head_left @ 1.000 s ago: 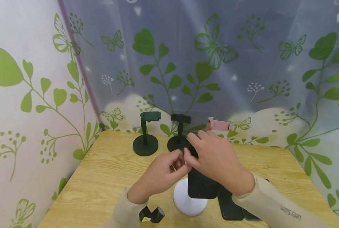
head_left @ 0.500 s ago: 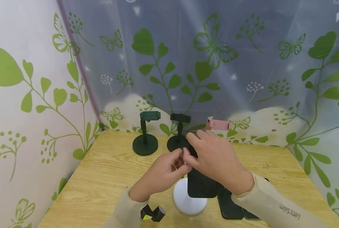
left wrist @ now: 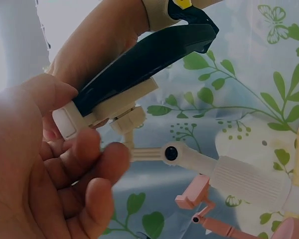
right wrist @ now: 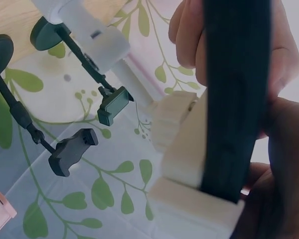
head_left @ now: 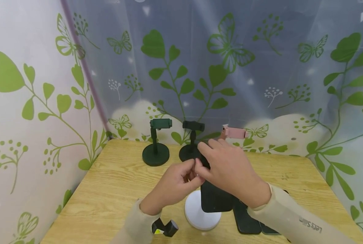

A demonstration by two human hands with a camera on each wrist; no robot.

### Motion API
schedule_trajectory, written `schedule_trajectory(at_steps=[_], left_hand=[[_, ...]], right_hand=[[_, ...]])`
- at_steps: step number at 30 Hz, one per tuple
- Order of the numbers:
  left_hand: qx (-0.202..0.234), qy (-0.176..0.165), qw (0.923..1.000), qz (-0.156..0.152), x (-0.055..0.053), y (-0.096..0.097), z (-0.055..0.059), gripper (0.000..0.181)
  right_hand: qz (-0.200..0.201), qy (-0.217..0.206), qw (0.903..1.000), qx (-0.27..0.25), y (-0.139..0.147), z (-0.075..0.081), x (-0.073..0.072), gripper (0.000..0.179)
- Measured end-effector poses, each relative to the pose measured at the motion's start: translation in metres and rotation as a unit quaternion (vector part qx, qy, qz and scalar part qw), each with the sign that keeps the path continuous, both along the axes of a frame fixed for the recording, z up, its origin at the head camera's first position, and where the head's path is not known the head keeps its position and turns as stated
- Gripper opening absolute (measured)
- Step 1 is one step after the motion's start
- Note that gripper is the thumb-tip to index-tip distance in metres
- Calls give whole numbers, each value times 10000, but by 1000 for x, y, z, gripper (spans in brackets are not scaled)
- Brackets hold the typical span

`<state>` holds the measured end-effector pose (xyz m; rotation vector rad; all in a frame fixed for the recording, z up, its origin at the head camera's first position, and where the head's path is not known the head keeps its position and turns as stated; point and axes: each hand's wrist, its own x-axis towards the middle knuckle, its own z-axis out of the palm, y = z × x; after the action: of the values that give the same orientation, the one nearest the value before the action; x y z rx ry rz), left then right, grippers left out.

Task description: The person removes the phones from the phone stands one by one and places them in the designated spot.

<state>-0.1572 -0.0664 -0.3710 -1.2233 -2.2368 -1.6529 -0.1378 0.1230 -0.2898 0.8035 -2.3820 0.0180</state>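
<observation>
A dark phone sits in the cream-white clamp of a phone stand, whose round white base stands on the table. My left hand pinches the clamp's end at the phone's edge, thumb above and curled fingers below, as the left wrist view shows. Across the phone's upper part, my right hand grips with bent fingers, its thumb reaching to the left fingertips. The stand's jointed arm runs from behind the clamp. In the right wrist view the phone is seen edge-on.
Behind the hands stand a green phone stand, a black one and a pink one. More dark phones lie at the right front of the wooden table. A patterned curtain hangs at the back.
Both hands stay at the phone and clamp, nearly still. The right hand edges very slightly left, and the left wrist shifts slightly right.
</observation>
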Motion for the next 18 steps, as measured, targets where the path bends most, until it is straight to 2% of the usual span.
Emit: schedule_trajectory(at_steps=[8,18], left_hand=[[345,-89,9993,-136,-4,3,-7,18],[553,-98,9978,-346,-4,6,-7,20]], right_hand=[[-63,-114,9999,-46,0,0,0,20],[-22,-39,10000,1,2,0,1,21]])
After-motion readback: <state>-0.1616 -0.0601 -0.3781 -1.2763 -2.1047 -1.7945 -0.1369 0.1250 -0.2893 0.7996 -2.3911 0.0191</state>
